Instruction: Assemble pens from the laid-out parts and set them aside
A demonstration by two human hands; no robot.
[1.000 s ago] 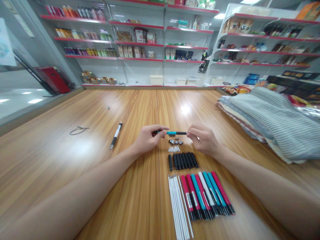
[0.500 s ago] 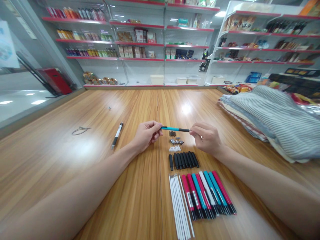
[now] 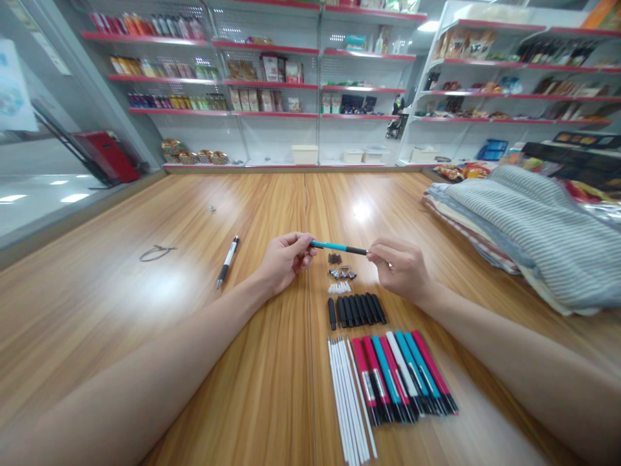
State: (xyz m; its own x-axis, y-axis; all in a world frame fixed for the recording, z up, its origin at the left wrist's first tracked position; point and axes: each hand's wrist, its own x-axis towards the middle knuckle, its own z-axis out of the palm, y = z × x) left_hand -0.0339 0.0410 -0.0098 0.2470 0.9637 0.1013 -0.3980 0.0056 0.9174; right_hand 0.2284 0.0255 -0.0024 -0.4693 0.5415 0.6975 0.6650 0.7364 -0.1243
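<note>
A teal pen with a black grip (image 3: pixel 338 247) is held level above the wooden table (image 3: pixel 194 304), one end in each hand. My left hand (image 3: pixel 284 260) pinches its left end, and my right hand (image 3: pixel 400 268) pinches the black end. Below the pen lie small dark springs (image 3: pixel 334 259), metal tips (image 3: pixel 341 274) and white caps (image 3: pixel 338 288). Nearer me sit a row of black pen parts (image 3: pixel 358 310), several white refills (image 3: pixel 348 395) and a row of red, teal and white pen barrels (image 3: pixel 405 378).
A finished white and black pen (image 3: pixel 227 261) lies to the left, with a rubber band (image 3: pixel 154 252) further left. Folded striped cloths (image 3: pixel 524 226) are stacked at the right. Shop shelves (image 3: pixel 272 84) stand behind the table.
Both hands have lifted the teal pen slightly higher and away from the small parts. The parts on the table have not moved.
</note>
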